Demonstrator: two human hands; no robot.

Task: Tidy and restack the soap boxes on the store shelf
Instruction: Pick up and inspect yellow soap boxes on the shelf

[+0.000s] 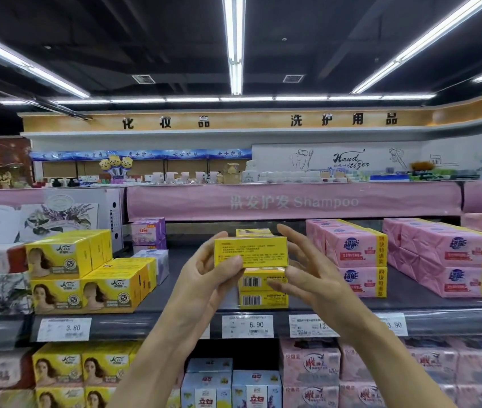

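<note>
My left hand [204, 275] grips a yellow soap box [251, 252] by its left end, thumb on the front, printed back side facing me. The box is above a short stack of yellow soap boxes [263, 290] on the dark shelf [175, 313], barcodes facing out. Behind it another yellow box [253, 232] peeks out. My right hand [307, 266] has its fingers spread at the held box's right end and over the stack; the thumb lies against the stack's top box. It grips nothing.
A bigger pile of yellow soap boxes [83, 272] stands at the left. Pink soap packs [354, 257] and more pink packs [445, 260] fill the right. Purple boxes [148, 234] sit behind. Price tags [248, 325] line the shelf edge. More soap fills the shelf below.
</note>
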